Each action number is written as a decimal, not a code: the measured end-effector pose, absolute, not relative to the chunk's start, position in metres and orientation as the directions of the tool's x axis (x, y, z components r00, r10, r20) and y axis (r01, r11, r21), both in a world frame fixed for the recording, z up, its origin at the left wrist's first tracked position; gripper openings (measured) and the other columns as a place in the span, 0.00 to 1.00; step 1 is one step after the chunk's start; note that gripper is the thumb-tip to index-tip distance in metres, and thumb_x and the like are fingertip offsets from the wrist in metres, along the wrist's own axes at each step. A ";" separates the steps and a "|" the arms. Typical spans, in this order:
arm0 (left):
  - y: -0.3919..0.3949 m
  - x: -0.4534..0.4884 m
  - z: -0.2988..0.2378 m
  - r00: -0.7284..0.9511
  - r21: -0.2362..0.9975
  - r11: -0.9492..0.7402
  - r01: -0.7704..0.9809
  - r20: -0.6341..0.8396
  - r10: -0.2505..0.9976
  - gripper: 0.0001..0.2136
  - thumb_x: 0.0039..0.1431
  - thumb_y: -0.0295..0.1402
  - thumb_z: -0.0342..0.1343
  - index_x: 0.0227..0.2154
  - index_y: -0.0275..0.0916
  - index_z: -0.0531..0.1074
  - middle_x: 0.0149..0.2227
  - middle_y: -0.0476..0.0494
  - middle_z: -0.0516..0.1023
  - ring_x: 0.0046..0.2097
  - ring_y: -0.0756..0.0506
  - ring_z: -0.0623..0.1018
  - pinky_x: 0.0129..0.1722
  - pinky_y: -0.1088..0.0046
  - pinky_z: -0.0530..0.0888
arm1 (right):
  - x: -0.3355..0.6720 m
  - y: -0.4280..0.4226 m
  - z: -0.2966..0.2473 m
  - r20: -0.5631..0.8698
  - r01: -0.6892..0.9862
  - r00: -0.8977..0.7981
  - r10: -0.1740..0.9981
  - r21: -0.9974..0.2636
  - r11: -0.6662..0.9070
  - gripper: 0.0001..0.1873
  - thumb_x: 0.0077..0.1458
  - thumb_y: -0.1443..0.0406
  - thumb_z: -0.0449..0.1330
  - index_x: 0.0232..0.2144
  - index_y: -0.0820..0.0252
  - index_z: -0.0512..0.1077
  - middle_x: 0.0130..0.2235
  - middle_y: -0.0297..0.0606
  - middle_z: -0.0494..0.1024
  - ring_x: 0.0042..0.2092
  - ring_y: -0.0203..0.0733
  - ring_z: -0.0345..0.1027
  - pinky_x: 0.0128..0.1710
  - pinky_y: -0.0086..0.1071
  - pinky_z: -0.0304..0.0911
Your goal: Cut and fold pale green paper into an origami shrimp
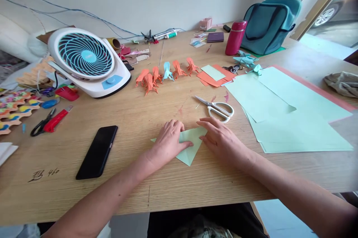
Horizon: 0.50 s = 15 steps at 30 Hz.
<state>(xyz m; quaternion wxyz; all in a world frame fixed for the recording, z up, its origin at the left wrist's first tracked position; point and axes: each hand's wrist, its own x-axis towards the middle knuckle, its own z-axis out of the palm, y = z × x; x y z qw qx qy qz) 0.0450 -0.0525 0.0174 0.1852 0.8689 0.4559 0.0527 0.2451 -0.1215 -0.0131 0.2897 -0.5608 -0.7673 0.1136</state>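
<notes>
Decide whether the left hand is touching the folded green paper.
Touching: the head view shows the left hand pressed flat on the folded green paper, covering its left part.

item: folded paper (190, 149), pale green, thin
state: folded into a flat pointed shape, creases sharp
pose: lying flat, one corner pointing toward me
place: on wooden table (140, 115), partly under my left hand (169, 141), upper right edge touched by my right hand (220, 139)
</notes>
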 end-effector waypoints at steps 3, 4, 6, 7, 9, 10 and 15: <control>-0.044 0.051 0.022 0.591 0.465 -0.472 0.749 -0.147 0.793 0.13 0.53 0.33 0.65 0.33 0.40 0.64 0.35 0.50 0.72 0.38 0.45 0.73 0.35 0.70 0.65 | 0.247 -0.118 -0.010 0.313 0.751 -0.143 0.939 -0.584 0.309 0.18 0.63 0.68 0.55 0.56 0.60 0.66 0.56 0.49 0.70 0.57 0.50 0.68 0.56 0.49 0.68; -0.041 0.052 0.023 0.593 0.492 -0.453 0.743 -0.171 0.787 0.13 0.52 0.33 0.65 0.33 0.40 0.64 0.34 0.51 0.72 0.36 0.45 0.73 0.33 0.71 0.64 | 0.247 -0.117 -0.010 0.317 0.735 -0.121 0.941 -0.608 0.300 0.18 0.63 0.68 0.55 0.55 0.60 0.66 0.56 0.49 0.70 0.56 0.50 0.69 0.55 0.49 0.69; -0.037 0.056 0.024 0.602 0.550 -0.423 0.720 -0.192 0.775 0.13 0.51 0.32 0.65 0.33 0.41 0.65 0.32 0.53 0.73 0.35 0.46 0.73 0.32 0.72 0.64 | 0.248 -0.115 -0.009 0.346 0.701 -0.074 0.935 -0.648 0.296 0.18 0.62 0.68 0.55 0.54 0.58 0.67 0.57 0.49 0.70 0.56 0.50 0.69 0.54 0.50 0.70; -0.036 0.057 0.024 0.613 0.582 -0.418 0.698 -0.184 0.769 0.12 0.51 0.31 0.65 0.34 0.41 0.66 0.32 0.53 0.74 0.35 0.47 0.74 0.32 0.73 0.64 | 0.248 -0.114 -0.009 0.365 0.683 -0.045 0.930 -0.668 0.295 0.18 0.61 0.68 0.55 0.54 0.58 0.67 0.57 0.49 0.69 0.57 0.50 0.68 0.53 0.50 0.70; -0.034 0.060 0.026 0.635 0.639 -0.426 0.641 -0.128 0.762 0.12 0.51 0.29 0.65 0.35 0.41 0.66 0.34 0.53 0.75 0.37 0.47 0.75 0.34 0.73 0.66 | 0.250 -0.111 -0.011 0.387 0.628 0.040 0.921 -0.727 0.278 0.20 0.60 0.67 0.57 0.55 0.57 0.66 0.57 0.49 0.68 0.60 0.51 0.64 0.52 0.49 0.71; -0.034 0.061 0.028 0.643 0.663 -0.437 0.608 -0.087 0.761 0.12 0.52 0.28 0.64 0.35 0.41 0.66 0.35 0.52 0.76 0.38 0.48 0.75 0.35 0.74 0.67 | 0.250 -0.110 -0.012 0.380 0.578 0.091 0.920 -0.773 0.262 0.22 0.60 0.65 0.58 0.56 0.56 0.64 0.58 0.49 0.67 0.61 0.51 0.63 0.52 0.49 0.72; -0.040 0.062 0.037 0.658 0.723 -0.506 0.471 0.094 0.747 0.14 0.55 0.26 0.62 0.41 0.42 0.66 0.36 0.52 0.77 0.39 0.49 0.77 0.40 0.73 0.71 | 0.252 -0.103 -0.016 0.195 0.089 0.130 0.972 -0.979 0.184 0.33 0.56 0.56 0.64 0.60 0.55 0.58 0.52 0.48 0.73 0.47 0.45 0.74 0.44 0.43 0.74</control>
